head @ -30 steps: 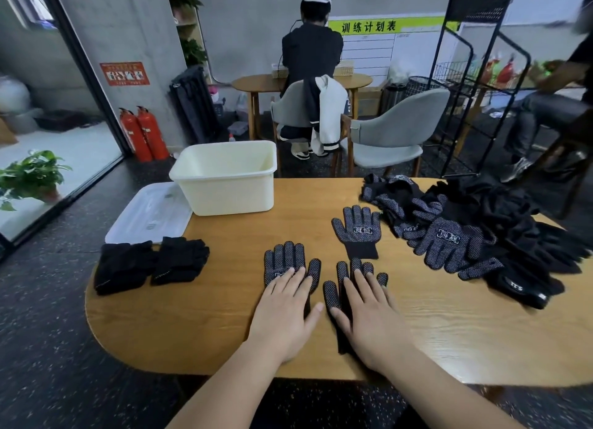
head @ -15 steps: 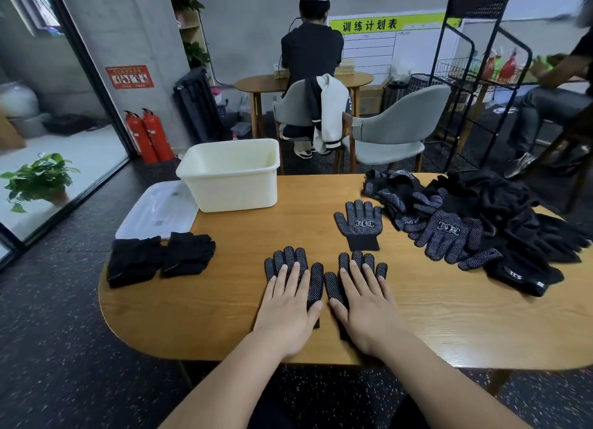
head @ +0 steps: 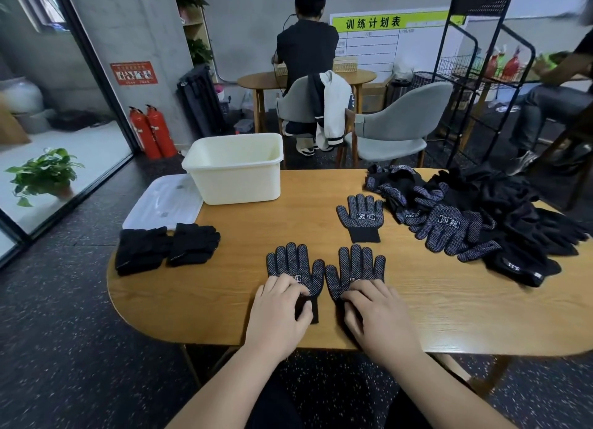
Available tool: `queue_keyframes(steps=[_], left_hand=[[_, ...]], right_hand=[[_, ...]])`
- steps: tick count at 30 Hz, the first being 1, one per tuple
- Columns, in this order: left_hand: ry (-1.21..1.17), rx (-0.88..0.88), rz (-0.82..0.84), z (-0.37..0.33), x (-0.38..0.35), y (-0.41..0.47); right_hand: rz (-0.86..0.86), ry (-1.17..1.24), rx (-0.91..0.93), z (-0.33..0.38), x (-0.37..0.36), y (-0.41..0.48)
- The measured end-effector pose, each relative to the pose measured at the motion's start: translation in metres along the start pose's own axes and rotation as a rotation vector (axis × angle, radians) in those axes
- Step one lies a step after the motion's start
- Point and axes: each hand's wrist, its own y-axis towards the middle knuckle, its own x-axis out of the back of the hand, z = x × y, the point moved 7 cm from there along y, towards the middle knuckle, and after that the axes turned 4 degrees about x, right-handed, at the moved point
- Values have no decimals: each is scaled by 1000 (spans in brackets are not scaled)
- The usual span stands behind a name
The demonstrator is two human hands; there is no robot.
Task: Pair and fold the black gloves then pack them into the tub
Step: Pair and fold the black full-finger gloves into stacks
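The left glove (head: 293, 263) and the right glove (head: 359, 265), both black with white dots, lie flat and side by side on the tabletop (head: 449, 316), their fingers pointing away from us. Our left hand (head: 282, 306) has curled fingers and pinches the cuff of the left glove. Our right hand (head: 375, 313) curls its fingers on the lower part of the right glove. Just beyond the right hand lies a single glove (head: 362, 215), and further right a loose pile of gloves (head: 481, 216). Left of the left hand lie two folded pairs (head: 167, 245), and beyond it stands the cream tub (head: 234, 178).

Both forearms reach forward, palms down; left hand (head: 279, 313) pinches the left glove (head: 293, 263) with curled fingers, right hand (head: 377, 316) the right glove (head: 359, 263)
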Motion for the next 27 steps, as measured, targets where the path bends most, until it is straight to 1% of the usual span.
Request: queue_keyframes(steps=[6, 11, 15, 18, 22, 27], left_hand=[[-48, 53, -22, 4, 1, -1], [-109, 148, -68, 14, 6, 2], [-151, 165, -111, 7, 13, 5], [-259, 159, -80, -6, 13, 12], [-415, 180, -31, -20, 8, 12], [-450, 191, 8, -18, 1, 9]], right_hand=[[59, 48, 21, 1, -6, 1], [55, 86, -29, -4, -4, 2], [32, 124, -72, -9, -3, 3], [33, 146, -84, -10, 0, 3], [59, 152, -54, -9, -1, 3], [32, 209, -45, -12, -3, 3]])
